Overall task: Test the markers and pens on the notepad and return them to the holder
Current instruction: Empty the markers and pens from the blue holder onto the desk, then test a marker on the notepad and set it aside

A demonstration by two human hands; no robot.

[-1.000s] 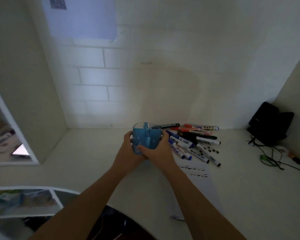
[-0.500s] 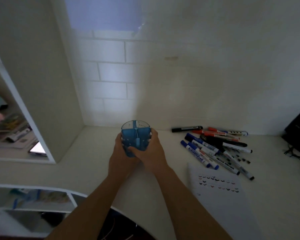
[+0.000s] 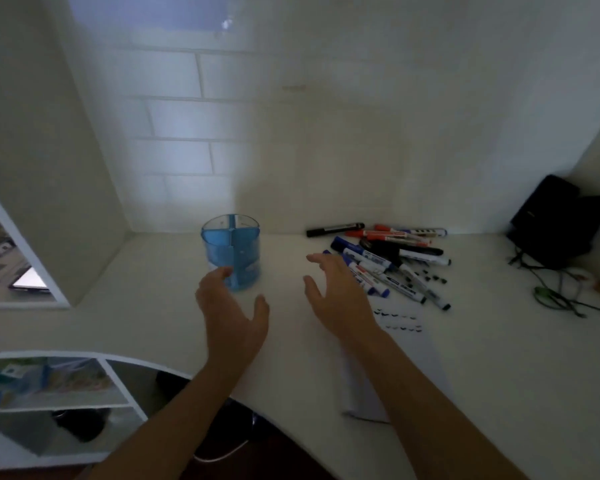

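At your three o'clock a black case (image 3: 558,233) stands in the corner, tangled cables (image 3: 561,296) just beside it; at nine o'clock a lit screen (image 3: 28,280) lies on a shelf (image 3: 0,296).

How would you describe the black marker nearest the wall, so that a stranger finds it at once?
Look at the white desk, right of the blue holder, where a pile of markers lies. The black marker is at its back left corner, along the wall. Unlike the other black one, nothing crosses it.
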